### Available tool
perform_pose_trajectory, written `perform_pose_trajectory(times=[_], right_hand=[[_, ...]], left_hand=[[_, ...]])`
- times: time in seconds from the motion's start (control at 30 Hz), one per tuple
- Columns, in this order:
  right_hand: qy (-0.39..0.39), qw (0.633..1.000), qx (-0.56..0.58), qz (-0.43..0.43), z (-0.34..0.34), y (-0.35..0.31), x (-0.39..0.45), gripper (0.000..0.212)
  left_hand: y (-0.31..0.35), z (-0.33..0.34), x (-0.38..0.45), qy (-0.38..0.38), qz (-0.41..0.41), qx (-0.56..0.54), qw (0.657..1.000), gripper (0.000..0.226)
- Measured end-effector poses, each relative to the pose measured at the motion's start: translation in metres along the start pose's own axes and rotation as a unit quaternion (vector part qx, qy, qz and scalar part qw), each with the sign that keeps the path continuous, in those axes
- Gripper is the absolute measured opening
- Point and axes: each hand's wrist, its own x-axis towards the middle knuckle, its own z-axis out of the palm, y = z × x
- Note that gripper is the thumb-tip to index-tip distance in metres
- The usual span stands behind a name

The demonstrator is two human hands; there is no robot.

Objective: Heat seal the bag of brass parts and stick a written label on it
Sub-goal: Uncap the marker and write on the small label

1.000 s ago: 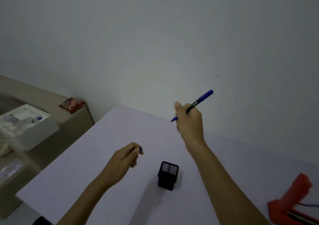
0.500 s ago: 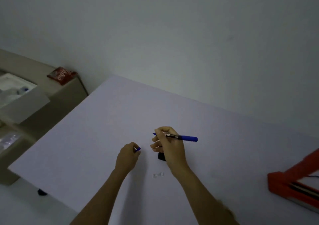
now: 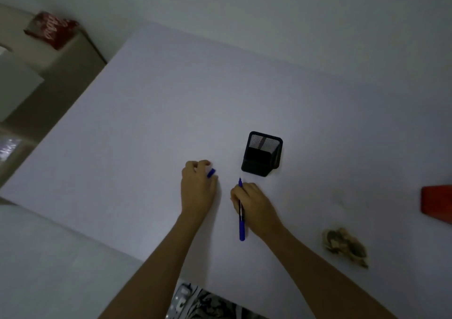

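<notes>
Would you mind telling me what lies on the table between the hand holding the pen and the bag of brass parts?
Nothing: in the head view, bare table separates the right hand from the bag.

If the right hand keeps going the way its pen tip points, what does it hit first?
Probably the black mesh pen holder: the right hand aims the blue pen up-table, its tip just short of the holder's near-left corner; it might slip past.

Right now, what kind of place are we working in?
Probably a small packing or workshop bench rather than a factory line: a plain white table against a bare wall, a black mesh pen holder, a bag of brass parts, and a red tool at the right edge, perhaps the heat sealer.
</notes>
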Motion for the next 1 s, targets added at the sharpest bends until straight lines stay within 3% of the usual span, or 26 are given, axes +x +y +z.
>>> perform_pose_trajectory(times=[0.13,0.23,0.33,0.47,0.63,0.83,1.0], right_hand=[[0.037,0.999,0.011,-0.009,0.008,0.003,-0.002,0.003],[0.045,0.999,0.020,0.009,0.017,0.005,-0.008,0.016],[0.064,0.997,0.026,0.019,0.018,0.001,-0.008,0.019],[0.087,0.983,0.093,0.131,0.016,-0.010,-0.004,0.016],[0.121,0.968,0.145,0.167,0.013,-0.019,0.004,0.027],[0.182,0.957,0.165,0.153,-0.001,-0.022,0.013,0.017],[0.167,0.966,0.132,0.149,-0.006,-0.021,0.014,0.019]], left_hand=[[0.017,0.003,-0.021,0.019,0.055,-0.042,0.997,0.021],[0.024,0.009,-0.035,-0.022,0.056,-0.082,0.995,0.018],[0.025,0.015,-0.039,-0.044,0.029,-0.117,0.992,0.015],[0.025,0.022,-0.040,-0.078,0.001,-0.136,0.988,0.016],[0.030,0.022,-0.035,-0.103,-0.038,-0.195,0.975,0.020],[0.036,0.016,-0.026,-0.129,-0.120,-0.314,0.933,0.019],[0.040,0.014,-0.020,-0.171,-0.148,-0.321,0.920,0.023]])
